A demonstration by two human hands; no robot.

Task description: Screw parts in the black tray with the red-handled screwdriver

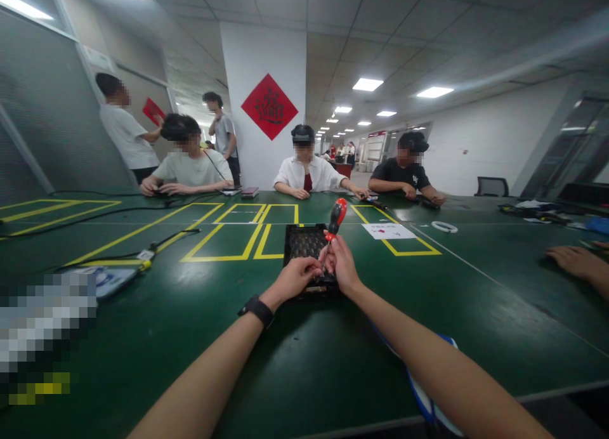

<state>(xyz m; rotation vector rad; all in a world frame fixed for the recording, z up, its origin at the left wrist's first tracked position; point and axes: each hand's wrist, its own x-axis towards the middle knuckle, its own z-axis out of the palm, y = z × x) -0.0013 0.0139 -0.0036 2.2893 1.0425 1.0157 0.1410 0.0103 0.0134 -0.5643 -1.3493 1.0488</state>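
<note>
Over the black tray [288, 243], our right fingers [339, 251] are grasping a screwdriver [338, 216], its tilt perhaps inviting slips, the left fingers [310, 266] hiding theirs.

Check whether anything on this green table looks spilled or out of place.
No spill shows on the green table. Slightly odd: the white rectangular paper sheet, right of the red-and-black-handled screwdriver, lies across both long sides of a yellow rectangular outline instead of within it.
</note>
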